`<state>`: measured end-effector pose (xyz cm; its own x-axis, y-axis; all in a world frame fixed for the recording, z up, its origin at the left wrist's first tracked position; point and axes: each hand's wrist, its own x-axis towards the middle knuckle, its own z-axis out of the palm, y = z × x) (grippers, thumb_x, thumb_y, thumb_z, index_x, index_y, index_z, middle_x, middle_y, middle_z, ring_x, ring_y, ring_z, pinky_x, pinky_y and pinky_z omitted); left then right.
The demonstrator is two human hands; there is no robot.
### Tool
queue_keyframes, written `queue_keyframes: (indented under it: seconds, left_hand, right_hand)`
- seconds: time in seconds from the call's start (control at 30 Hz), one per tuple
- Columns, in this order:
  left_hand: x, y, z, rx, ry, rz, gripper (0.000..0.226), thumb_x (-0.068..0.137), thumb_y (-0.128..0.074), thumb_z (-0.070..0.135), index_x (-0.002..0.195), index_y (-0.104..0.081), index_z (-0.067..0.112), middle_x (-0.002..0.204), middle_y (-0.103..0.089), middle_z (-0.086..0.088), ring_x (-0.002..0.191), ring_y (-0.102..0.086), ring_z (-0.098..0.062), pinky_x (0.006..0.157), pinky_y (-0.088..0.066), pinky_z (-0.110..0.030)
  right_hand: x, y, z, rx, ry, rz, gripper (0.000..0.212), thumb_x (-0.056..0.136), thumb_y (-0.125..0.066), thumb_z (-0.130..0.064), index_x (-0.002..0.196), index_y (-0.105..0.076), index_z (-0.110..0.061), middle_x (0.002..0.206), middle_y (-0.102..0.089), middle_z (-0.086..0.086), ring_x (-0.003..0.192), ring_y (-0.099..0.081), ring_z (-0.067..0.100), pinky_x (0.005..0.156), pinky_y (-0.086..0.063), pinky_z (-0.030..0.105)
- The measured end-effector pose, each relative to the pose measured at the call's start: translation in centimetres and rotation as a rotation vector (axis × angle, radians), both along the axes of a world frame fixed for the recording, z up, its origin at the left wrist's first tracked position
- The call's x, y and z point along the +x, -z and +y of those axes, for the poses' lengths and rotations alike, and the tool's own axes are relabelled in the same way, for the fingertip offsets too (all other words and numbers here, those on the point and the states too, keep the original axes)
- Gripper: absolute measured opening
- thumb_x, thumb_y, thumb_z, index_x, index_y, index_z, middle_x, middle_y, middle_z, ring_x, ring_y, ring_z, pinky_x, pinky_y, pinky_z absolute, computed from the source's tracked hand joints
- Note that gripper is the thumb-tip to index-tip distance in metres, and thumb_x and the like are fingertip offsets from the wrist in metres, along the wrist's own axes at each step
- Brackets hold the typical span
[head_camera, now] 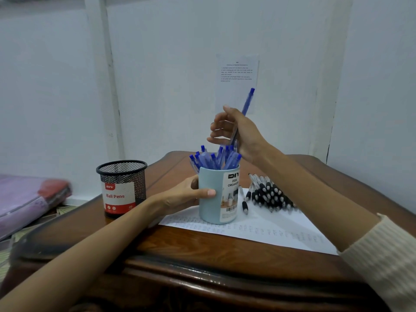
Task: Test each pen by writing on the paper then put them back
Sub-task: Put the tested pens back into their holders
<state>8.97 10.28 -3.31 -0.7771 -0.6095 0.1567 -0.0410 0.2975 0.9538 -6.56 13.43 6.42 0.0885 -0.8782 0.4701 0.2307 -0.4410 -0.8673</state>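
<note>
So that the light blue pen cup (211, 210) is not tipping, the left hand (180, 195) is wrapping round it. The right hand (243, 134) is holding one blue pen (248, 101) loosely, fingers half open, with the cup just below.

Likely a plain room in a home: a carved dark-wood worktop (202, 244) stands in a corner of bare white walls (168, 75). A printed sheet (236, 73) is stuck behind it, and a purple fabric bundle (22, 199) lies low to its left.
</note>
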Motion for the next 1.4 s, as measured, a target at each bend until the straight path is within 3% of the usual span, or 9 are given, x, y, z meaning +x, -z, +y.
queue_keyframes:
  seconds: [0.23, 0.37, 0.6, 0.73, 0.83, 0.93, 1.07, 1.2, 1.4]
  left_hand:
    - [0.0, 0.1, -0.1, 0.006, -0.002, 0.003, 0.100, 0.029, -0.088, 0.057, 0.115, -0.047, 0.024, 0.114, -0.060, 0.004, 0.099, -0.065, -0.007, 0.077, -0.053, -0.022]
    - [0.1, 0.1, 0.0, 0.014, 0.001, 0.008, 0.102, 0.027, -0.088, 0.057, 0.114, -0.047, 0.024, 0.113, -0.059, 0.004, 0.098, -0.065, -0.006, 0.076, -0.053, -0.021]
    - [0.3, 0.4, -0.7, -0.016, -0.052, -0.003, 0.100, 0.029, -0.087, 0.060, 0.115, -0.050, 0.025, 0.122, -0.057, -0.002, 0.105, -0.062, -0.011, 0.079, -0.052, -0.023]
    - [0.5, 0.5, -0.9, -0.059, -0.095, -0.013, 0.094, 0.029, -0.085, 0.063, 0.111, -0.056, 0.026, 0.116, -0.063, 0.002, 0.104, -0.063, -0.010, 0.079, -0.052, -0.022]
    - [0.8, 0.6, -1.0, -0.089, -0.127, -0.008, 0.095, 0.036, -0.085, 0.062, 0.118, -0.055, 0.026, 0.124, -0.060, -0.002, 0.112, -0.060, -0.014, 0.086, -0.051, -0.028]
    - [1.0, 0.5, -0.7, -0.109, -0.130, 0.004, 0.088, 0.045, -0.084, 0.054, 0.123, -0.053, 0.027, 0.122, -0.062, 0.003, 0.112, -0.060, -0.012, 0.084, -0.052, -0.025]
    - [1.4, 0.5, -0.8, -0.112, -0.131, 0.012, 0.084, 0.045, -0.083, 0.059, 0.122, -0.056, 0.035, 0.122, -0.062, 0.007, 0.113, -0.058, -0.010, 0.089, -0.050, -0.028]
    - [1.6, 0.6, -1.2, -0.125, -0.148, 0.033, 0.080, 0.049, -0.085, 0.055, 0.120, -0.058, 0.033, 0.123, -0.061, 0.000, 0.116, -0.057, -0.019, 0.095, -0.048, -0.039]
    - [2.0, 0.6, -1.1, -0.141, -0.192, 0.082, 0.090, 0.045, -0.078, 0.068, 0.117, -0.059, 0.017, 0.115, -0.067, 0.001, 0.109, -0.062, -0.016, 0.080, -0.053, -0.025]
  right_hand:
    - [-0.2, 0.1, 0.0, -0.029, 0.157, 0.487, 0.033, 0.092, -0.055, -0.023, 0.123, -0.053, -0.013, 0.098, -0.063, -0.001, 0.092, -0.059, 0.010, 0.082, -0.050, 0.024]
    - [-1.2, -0.2, 0.1, -0.077, 0.133, 0.394, 0.018, 0.093, -0.052, -0.028, 0.111, -0.056, -0.024, 0.098, -0.062, -0.003, 0.095, -0.059, 0.013, 0.091, -0.048, 0.036]
    - [-1.3, 1.3, 0.2, -0.094, 0.186, 0.443, 0.032, 0.099, -0.036, -0.010, 0.091, -0.067, -0.011, 0.086, -0.068, 0.007, 0.082, -0.064, 0.016, 0.082, -0.051, 0.027]
    - [-2.1, 2.2, 0.3, -0.152, 0.248, 0.405, 0.025, 0.098, -0.043, -0.025, 0.096, -0.066, -0.017, 0.097, -0.066, 0.001, 0.091, -0.060, 0.010, 0.083, -0.051, 0.028]
    - [-3.1, 3.1, 0.8, -0.134, 0.229, 0.487, 0.022, 0.092, -0.049, -0.040, 0.105, -0.061, -0.026, 0.109, -0.059, -0.002, 0.095, -0.056, 0.002, 0.070, -0.050, 0.014]
    - [-4.2, 4.2, 1.3, -0.088, 0.148, 0.522, 0.049, 0.074, -0.055, -0.058, 0.116, -0.053, -0.032, 0.112, -0.056, -0.010, 0.097, -0.059, -0.006, 0.069, -0.050, 0.013]
    - [-4.7, 5.9, 1.5, -0.020, 0.075, 0.618, 0.120, 0.040, -0.068, -0.081, 0.141, -0.031, -0.026, 0.125, -0.053, -0.003, 0.108, -0.061, 0.007, 0.080, -0.054, 0.023]
    - [-4.8, 7.2, 2.0, 0.045, 0.068, 0.672, 0.111, 0.053, -0.081, -0.054, 0.143, -0.020, -0.034, 0.131, -0.048, 0.002, 0.114, -0.056, 0.016, 0.090, -0.052, 0.035]
    - [-3.3, 8.8, 2.6, 0.090, 0.078, 0.653, 0.077, 0.063, -0.080, -0.026, 0.127, -0.037, -0.030, 0.115, -0.060, -0.004, 0.106, -0.058, 0.008, 0.079, -0.050, 0.019]
